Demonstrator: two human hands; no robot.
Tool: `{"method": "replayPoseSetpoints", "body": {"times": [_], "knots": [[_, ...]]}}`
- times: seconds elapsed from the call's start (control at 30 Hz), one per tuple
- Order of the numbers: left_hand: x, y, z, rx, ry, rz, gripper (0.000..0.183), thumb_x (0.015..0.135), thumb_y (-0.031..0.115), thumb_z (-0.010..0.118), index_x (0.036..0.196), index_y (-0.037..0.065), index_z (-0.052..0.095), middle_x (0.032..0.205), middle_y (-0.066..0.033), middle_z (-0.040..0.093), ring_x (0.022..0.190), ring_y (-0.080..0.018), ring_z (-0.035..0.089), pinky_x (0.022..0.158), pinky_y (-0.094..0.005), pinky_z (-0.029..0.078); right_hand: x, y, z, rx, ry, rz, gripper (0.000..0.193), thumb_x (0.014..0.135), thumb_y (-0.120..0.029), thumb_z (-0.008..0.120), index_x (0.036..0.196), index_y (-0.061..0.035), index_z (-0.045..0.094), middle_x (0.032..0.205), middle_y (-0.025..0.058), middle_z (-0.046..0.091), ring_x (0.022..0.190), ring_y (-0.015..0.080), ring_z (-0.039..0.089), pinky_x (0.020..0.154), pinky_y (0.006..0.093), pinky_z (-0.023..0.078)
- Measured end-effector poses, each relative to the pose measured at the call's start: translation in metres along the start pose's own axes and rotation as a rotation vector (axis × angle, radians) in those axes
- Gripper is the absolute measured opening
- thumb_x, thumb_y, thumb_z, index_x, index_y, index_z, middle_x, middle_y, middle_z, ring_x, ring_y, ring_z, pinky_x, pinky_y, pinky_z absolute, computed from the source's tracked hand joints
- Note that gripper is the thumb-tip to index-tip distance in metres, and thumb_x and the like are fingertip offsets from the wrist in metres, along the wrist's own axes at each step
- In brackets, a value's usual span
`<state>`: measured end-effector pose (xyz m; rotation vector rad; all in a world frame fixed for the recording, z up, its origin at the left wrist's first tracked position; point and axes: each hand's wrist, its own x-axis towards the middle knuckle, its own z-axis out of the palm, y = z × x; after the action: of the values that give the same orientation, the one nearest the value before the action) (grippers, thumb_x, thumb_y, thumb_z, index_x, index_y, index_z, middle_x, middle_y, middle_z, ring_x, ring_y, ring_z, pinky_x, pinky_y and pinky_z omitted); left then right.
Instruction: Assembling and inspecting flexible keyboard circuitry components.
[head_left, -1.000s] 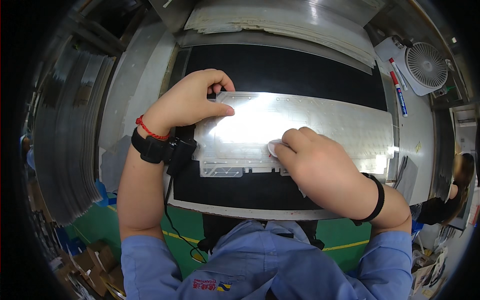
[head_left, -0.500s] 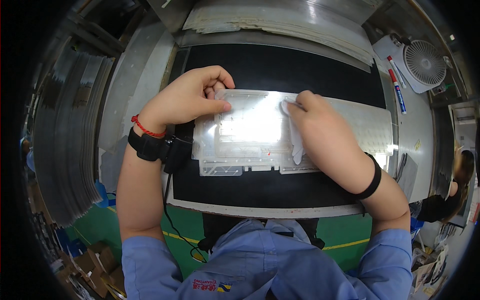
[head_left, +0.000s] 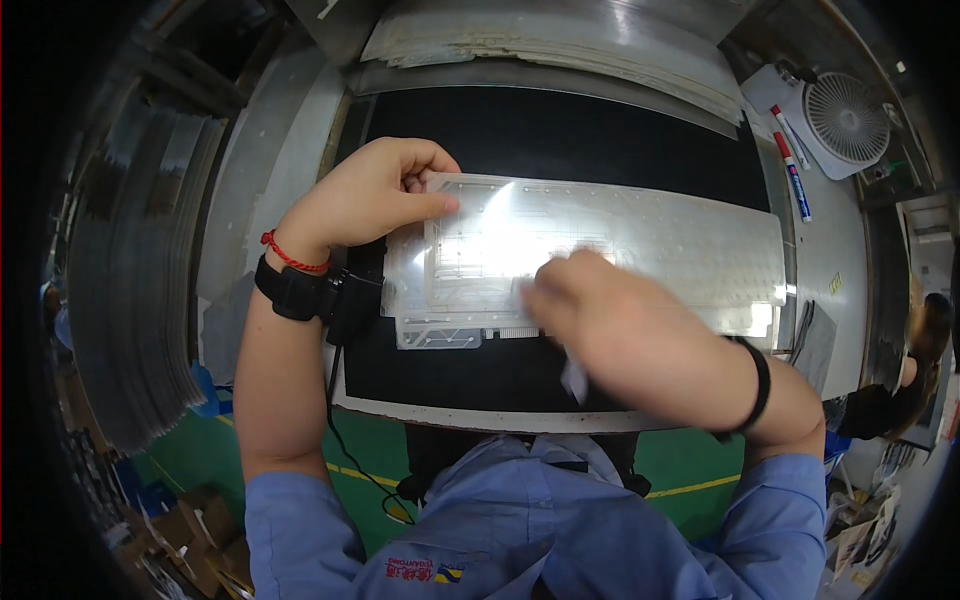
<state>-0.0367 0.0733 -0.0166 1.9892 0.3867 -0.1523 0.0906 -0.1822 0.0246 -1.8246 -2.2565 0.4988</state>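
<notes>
A clear, shiny plastic sheet (head_left: 680,240) printed with fine lines lies over other sheets on the black mat (head_left: 460,385). My left hand (head_left: 405,190) pinches its far left corner between thumb and fingers. Closed on a white cloth (head_left: 574,380), my right hand (head_left: 590,305) presses at the sheet's near middle, and the cloth hangs below the palm. Motion blurs that hand. From under the sheet's near edge a lower sheet (head_left: 440,337) with pale line patterns sticks out.
A stack of thin sheets (head_left: 560,45) lies along the back, and another stack (head_left: 140,270) stands at the left. On the right are a white fan (head_left: 846,118) and two markers (head_left: 793,180). A cable (head_left: 335,420) hangs from my left wrist over the table's front edge.
My right hand has swept with the cloth toward me and to the left, from the sheet's far middle to its near edge. My left hand has barely moved.
</notes>
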Motion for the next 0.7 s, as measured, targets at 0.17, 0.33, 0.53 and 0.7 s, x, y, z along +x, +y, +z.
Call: {"method": "replayPoseSetpoints", "body": {"times": [0.17,0.33,0.53,0.7], "knots": [[0.004,0.002,0.0,0.065,0.005,0.039,0.02,0.09,0.014,0.071,0.102,-0.001,0.065,0.081,0.0013,0.062,0.071,-0.0043,0.055,0.065,-0.0207,0.046,0.011,0.003,0.036,0.13,0.061,0.188,0.028,0.084,-0.006,0.059,0.106,0.0111,0.059,0.098,0.0164,0.056,0.089,0.0307,0.057,0.077,0.0368,0.053],[0.004,-0.002,0.001,0.049,0.009,0.035,0.02,0.09,0.014,0.071,0.103,0.0,0.064,0.081,0.0018,0.061,0.071,-0.0041,0.054,0.065,-0.0207,0.045,-0.01,-0.027,0.027,0.125,-0.029,-0.18,0.019,0.075,-0.005,0.064,0.088,0.0089,0.064,0.089,0.015,0.055,0.085,0.0266,0.059,0.07,0.0335,0.056],[0.001,0.001,0.002,0.081,0.033,0.041,0.02,0.09,0.014,0.07,0.102,0.0,0.064,0.08,0.0026,0.059,0.07,-0.004,0.051,0.064,-0.0207,0.043,0.014,0.014,0.027,-0.165,0.116,0.003,0.04,0.081,-0.007,0.059,0.118,0.0083,0.059,0.101,0.0126,0.056,0.092,0.0253,0.057,0.082,0.0339,0.052],[0.004,0.001,0.003,0.124,0.054,0.061,0.019,0.089,0.014,0.07,0.1,-0.001,0.064,0.077,0.0028,0.057,0.069,-0.0039,0.048,0.062,-0.0212,0.041,0.012,0.017,0.024,-0.198,0.067,0.045,0.04,0.08,-0.005,0.059,0.119,0.006,0.06,0.101,0.0114,0.057,0.093,0.026,0.057,0.083,0.0345,0.052]]}}
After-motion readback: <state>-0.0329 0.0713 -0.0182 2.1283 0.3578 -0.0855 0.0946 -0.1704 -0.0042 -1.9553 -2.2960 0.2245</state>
